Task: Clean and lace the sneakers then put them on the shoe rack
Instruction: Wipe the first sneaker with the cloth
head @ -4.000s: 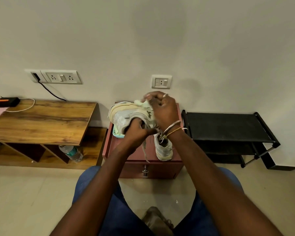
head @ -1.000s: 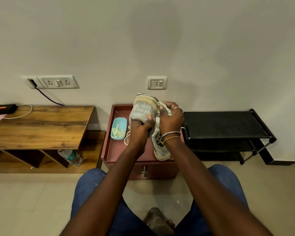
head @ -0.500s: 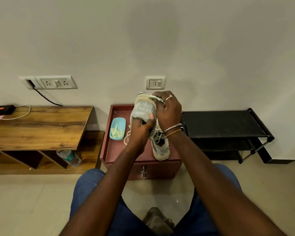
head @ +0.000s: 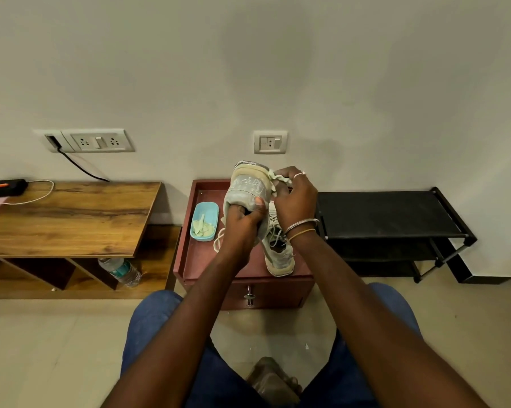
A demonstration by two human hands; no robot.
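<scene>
Head view: wiping a sneaker above the red cabinet.
Left hand (head: 242,222) grips the raised sneaker (head: 248,187) at its collar, over the cabinet (head: 202,260); right hand (head: 295,201) pinches a pale wipe (head: 279,178) against the sole edge. Suggest: brace the shoe, use short strokes round the rim, and swap the wipe when dirty. Second sneaker (head: 278,256) lies on the cabinet top. Blue tub (head: 204,220) on the cabinet's left side holds pale wipes. Shoe rack (head: 381,213) sits just right of the cabinet.

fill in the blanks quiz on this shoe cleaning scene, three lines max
The left hand grips the raised sneaker; the cloth is pinched by the ___ one.
The second sneaker rests on the cabinet, not the ___ shoe rack.
The tray on that cabinet is ___.
Missing: right, black, blue
</scene>
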